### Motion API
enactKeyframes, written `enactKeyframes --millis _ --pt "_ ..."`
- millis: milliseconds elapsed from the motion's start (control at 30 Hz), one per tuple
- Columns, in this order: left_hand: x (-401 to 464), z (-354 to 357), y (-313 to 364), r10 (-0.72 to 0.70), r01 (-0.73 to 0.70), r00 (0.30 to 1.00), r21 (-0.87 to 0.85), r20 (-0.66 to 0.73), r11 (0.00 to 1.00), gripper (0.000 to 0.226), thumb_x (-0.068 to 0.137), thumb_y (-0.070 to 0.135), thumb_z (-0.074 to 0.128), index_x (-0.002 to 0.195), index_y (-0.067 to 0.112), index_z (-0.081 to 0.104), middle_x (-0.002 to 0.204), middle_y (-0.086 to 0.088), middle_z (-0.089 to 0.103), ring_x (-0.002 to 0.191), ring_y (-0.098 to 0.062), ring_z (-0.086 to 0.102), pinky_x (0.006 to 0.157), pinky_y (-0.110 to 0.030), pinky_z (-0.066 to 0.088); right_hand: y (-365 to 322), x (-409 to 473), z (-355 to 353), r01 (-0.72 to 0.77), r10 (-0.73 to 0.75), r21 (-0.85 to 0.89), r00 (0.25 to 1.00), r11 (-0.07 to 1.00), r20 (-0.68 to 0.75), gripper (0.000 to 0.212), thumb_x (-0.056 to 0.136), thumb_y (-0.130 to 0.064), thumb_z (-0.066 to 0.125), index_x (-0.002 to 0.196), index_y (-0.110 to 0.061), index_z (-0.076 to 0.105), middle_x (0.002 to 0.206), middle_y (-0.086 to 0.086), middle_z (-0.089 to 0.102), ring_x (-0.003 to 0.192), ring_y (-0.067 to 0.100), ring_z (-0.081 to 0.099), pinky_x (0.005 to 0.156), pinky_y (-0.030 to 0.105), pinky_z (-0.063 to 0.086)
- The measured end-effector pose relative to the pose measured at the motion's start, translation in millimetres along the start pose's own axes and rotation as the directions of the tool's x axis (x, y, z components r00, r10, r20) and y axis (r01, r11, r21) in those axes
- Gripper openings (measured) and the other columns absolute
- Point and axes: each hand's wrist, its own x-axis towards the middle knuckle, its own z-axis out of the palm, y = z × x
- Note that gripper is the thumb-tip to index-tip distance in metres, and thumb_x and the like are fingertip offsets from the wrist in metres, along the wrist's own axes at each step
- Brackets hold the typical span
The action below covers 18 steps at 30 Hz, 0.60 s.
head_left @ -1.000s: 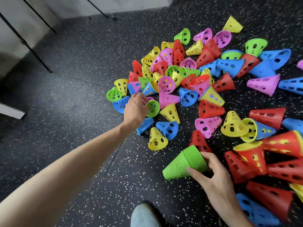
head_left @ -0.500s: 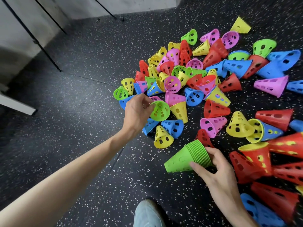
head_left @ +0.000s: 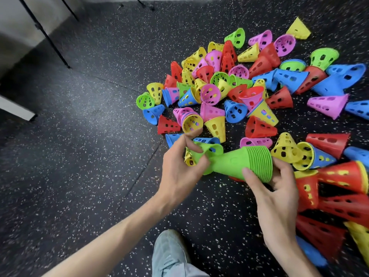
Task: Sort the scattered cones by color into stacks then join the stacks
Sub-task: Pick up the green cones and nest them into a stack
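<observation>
Left hand [head_left: 179, 168] fingers pinching a single green cone [head_left: 207, 151], mouth at the stack's tip. Right hand [head_left: 273, 188] fingers clamped round the green stack [head_left: 245, 164] near its rims. Probably light, thin, slightly flexible plastic; best gripped at the rims.

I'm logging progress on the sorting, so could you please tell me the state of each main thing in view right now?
green stack: nested, lying sideways, held off the floor.
single green cone: at the stack's narrow end, not fully seated.
left hand: grips the single green cone.
right hand: grips the stack's wide end.
scattered cones: mixed colours, unsorted on the floor.
</observation>
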Motion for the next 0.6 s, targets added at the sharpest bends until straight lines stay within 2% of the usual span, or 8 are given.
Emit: enactKeyframes --millis 133,267,367,433,500,533,600 --pt "-14 5 1 -0.059 0.063 0.998 -0.137 0.039 0.989 0.017 0.081 0.018 0.075 0.083 0.019 0.058 0.122 0.013 0.072 0.118 -0.012 0.066 0.095 -0.040 0.050 -1 -2 3 -0.010 0.010 0.032 1.000 0.999 0.000 0.040 0.082 -0.020 0.077 0.116 -0.027 0.057 0.100 0.010 0.075 0.094 0.029 0.071 0.084 0.037 0.056" --pt "-27 4 -4 -0.011 0.016 0.998 -0.082 0.065 0.997 0.031 0.080 0.042 0.083 0.100 0.027 0.065 0.120 0.012 0.071 0.117 -0.023 0.065 0.099 -0.052 0.048 -1 -4 7 -0.022 0.020 0.044 0.999 0.999 0.029 0.038 0.082 -0.018 0.077 0.110 -0.035 0.056 0.101 0.009 0.075 0.096 0.025 0.072 0.083 0.030 0.056" --pt "-32 1 -7 0.038 -0.035 0.996 -0.038 0.078 0.999 0.043 0.080 0.050 0.081 0.114 0.027 0.068 0.126 0.013 0.069 0.122 -0.021 0.062 0.102 -0.047 0.048 -3 -5 7 -0.035 0.034 0.023 0.998 0.999 0.048 0.039 0.078 -0.029 0.076 0.109 -0.039 0.055 0.099 0.006 0.076 0.094 0.020 0.073 0.082 0.029 0.056" --pt "-33 -3 -10 0.092 -0.092 0.992 0.003 0.087 0.996 0.046 0.080 0.047 0.079 0.121 0.027 0.068 0.131 0.016 0.067 0.125 -0.017 0.060 0.104 -0.037 0.046 -3 -4 7 -0.038 0.038 0.002 0.998 0.999 0.050 0.039 0.079 -0.029 0.076 0.109 -0.040 0.055 0.097 0.004 0.076 0.092 0.018 0.073 0.083 0.032 0.056" --pt "-34 -7 -15 0.117 -0.120 0.988 0.029 0.099 0.992 0.047 0.080 0.033 0.082 0.124 0.025 0.068 0.132 0.017 0.066 0.124 -0.014 0.060 0.103 -0.029 0.045 -1 -2 6 -0.038 0.039 -0.015 0.997 0.999 0.059 0.040 0.084 -0.020 0.078 0.110 -0.039 0.055 0.097 0.005 0.076 0.092 0.020 0.072 0.085 0.037 0.056" --pt "-34 -9 -18 0.110 -0.114 0.989 0.042 0.099 0.993 0.048 0.079 0.027 0.084 0.125 0.025 0.067 0.131 0.017 0.067 0.122 -0.013 0.060 0.101 -0.028 0.046 0 -1 6 -0.038 0.040 -0.025 0.997 0.999 0.067 0.041 0.085 -0.018 0.078 0.110 -0.040 0.056 0.097 0.005 0.076 0.092 0.020 0.072 0.086 0.040 0.056" --pt "-34 -13 -23 0.060 -0.063 0.994 0.039 0.089 0.997 0.053 0.077 0.019 0.087 0.125 0.028 0.066 0.126 0.016 0.068 0.117 -0.016 0.062 0.098 -0.036 0.049 1 0 7 -0.039 0.042 -0.035 0.995 0.999 0.095 0.042 0.084 -0.017 0.079 0.110 -0.041 0.056 0.100 0.004 0.075 0.094 0.020 0.072 0.087 0.040 0.055"
